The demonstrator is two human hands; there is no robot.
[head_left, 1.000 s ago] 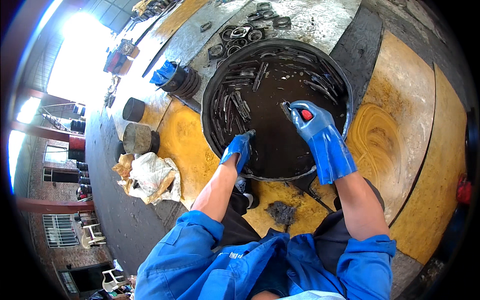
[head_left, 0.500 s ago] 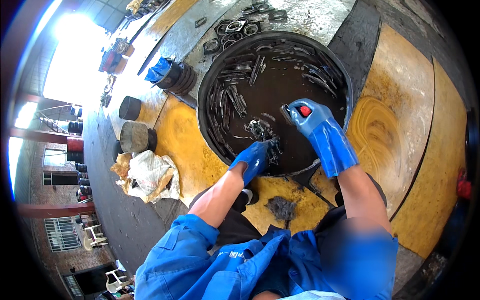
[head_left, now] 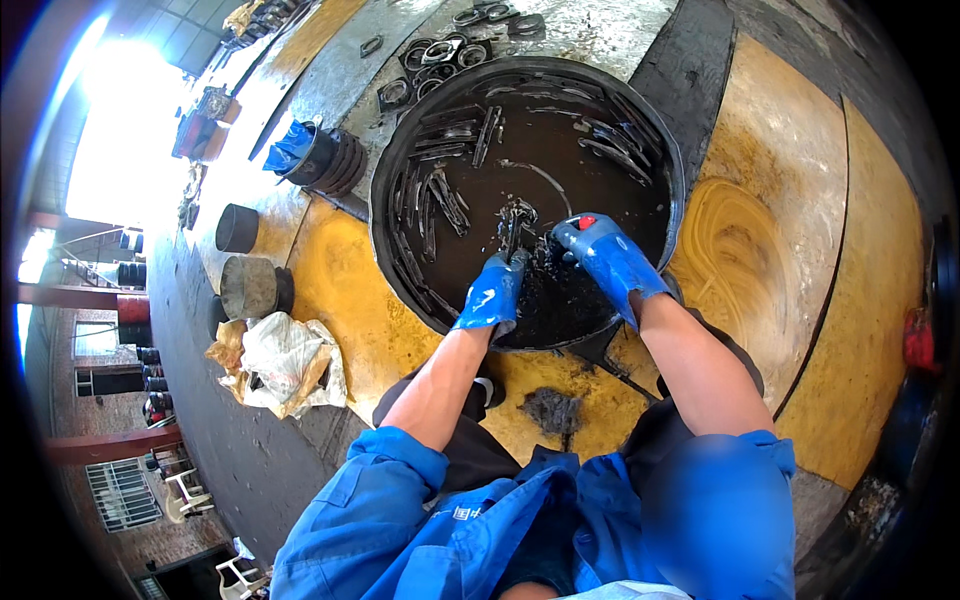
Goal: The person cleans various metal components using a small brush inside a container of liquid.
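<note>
Both my hands wear blue rubber gloves and work over a large round tub [head_left: 678, 200] of dark liquid. My left hand [head_left: 493, 288] is closed on a dark, wet metal part [head_left: 515, 222] at the near middle of the tub; its full shape is hidden. Close on its right, my right hand [head_left: 600, 255] grips a tool with a red handle [head_left: 587, 221], which looks like a brush; its working end is hidden beside the part. Dark curved metal pieces [head_left: 445, 200] lie in the liquid along the tub's left side, with more [head_left: 617, 155] at the right.
Behind the tub lie several dark ring-shaped parts [head_left: 440, 52]. To the left stand a dark bucket [head_left: 325, 160] with blue gloves on it, short cylinders [head_left: 248, 287] and a crumpled plastic bag [head_left: 285, 360]. A grey fibrous clump [head_left: 550, 410] rests on the yellowish floor near my feet.
My right hand has moved left and nearer, bringing the red-handled tool beside the part. My left hand has shifted slightly, and the part now stands more upright. A curved streak shows on the liquid.
</note>
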